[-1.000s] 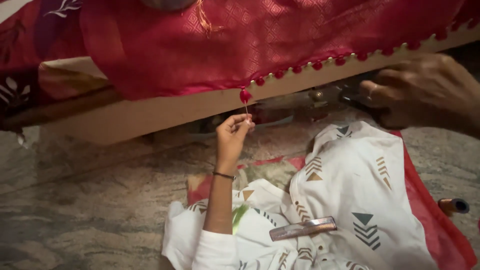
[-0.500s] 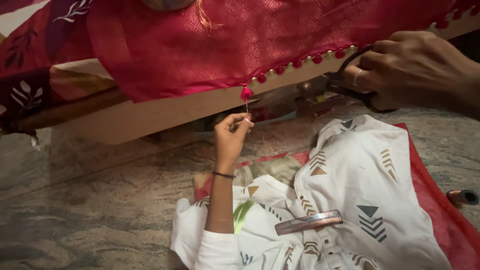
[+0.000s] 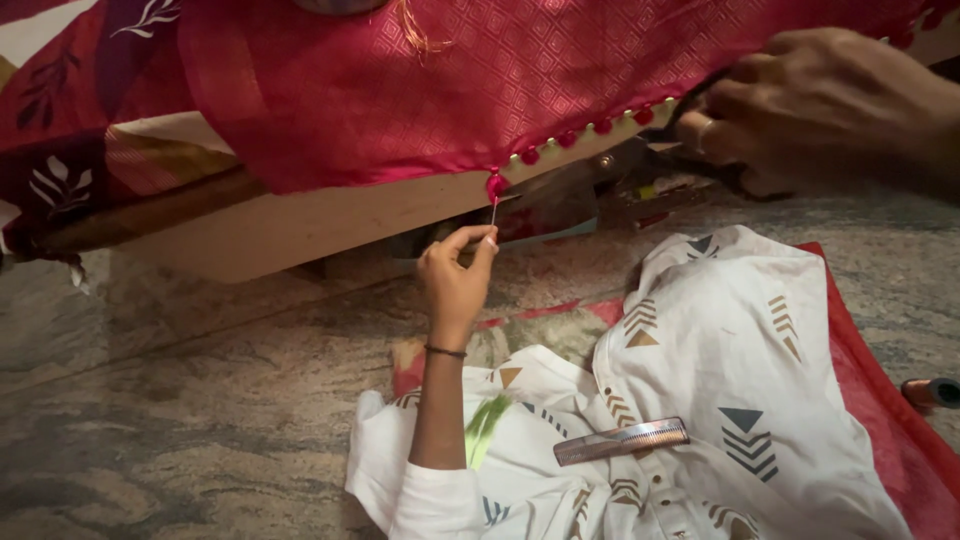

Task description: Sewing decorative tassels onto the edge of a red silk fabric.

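A red patterned fabric [image 3: 480, 90] hangs over a wooden edge [image 3: 330, 225]. Its hem carries small red bobbles and one red tassel [image 3: 496, 185]. My left hand [image 3: 455, 285] reaches up from below. Its thumb and forefinger pinch a thin thread [image 3: 493, 213] hanging from that tassel. My right hand [image 3: 820, 105] is at the upper right against the hem. It grips the handles of dark scissors [image 3: 605, 165], whose blades point left toward the tassel. The scissor handles are mostly hidden by the fingers.
A white garment with triangle prints [image 3: 740, 370] covers my lap, with a brown comb [image 3: 620, 441] lying on it and red cloth [image 3: 880, 400] beneath. A small dark cylinder [image 3: 935, 392] lies at the right edge. Mottled stone floor [image 3: 180, 420] spreads to the left.
My right hand has risen with the scissors toward the fabric's hem. My left hand keeps its pinch on the thread under the tassel.
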